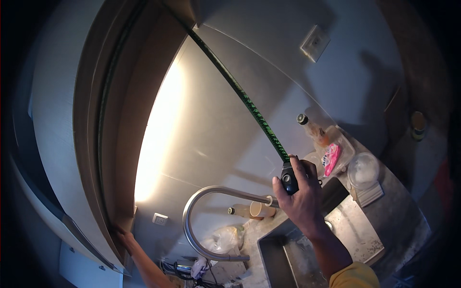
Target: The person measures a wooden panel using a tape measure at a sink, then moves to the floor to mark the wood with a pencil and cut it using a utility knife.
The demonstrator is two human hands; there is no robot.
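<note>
Two hands were working: the right hand (301, 194) gripped the tape measure case (288, 178) above the sink (307, 249). Its green tape (240, 93) ran up the wall, while the left hand (122, 235) pressed, fingers spread, against the cabinet edge (126, 144).

The person's right hand (301, 197) is bare, with no ring, watch or glove to be seen on the fingers (298, 165) or below them at the wrist. Further down from the fingers, past a bare forearm, a yellow sleeve (354, 277) with a soft rolled hem begins near the elbow. The left hand (124, 236) is also bare, its fingers in shadow, and the forearm behind them shows no sleeve.
</note>
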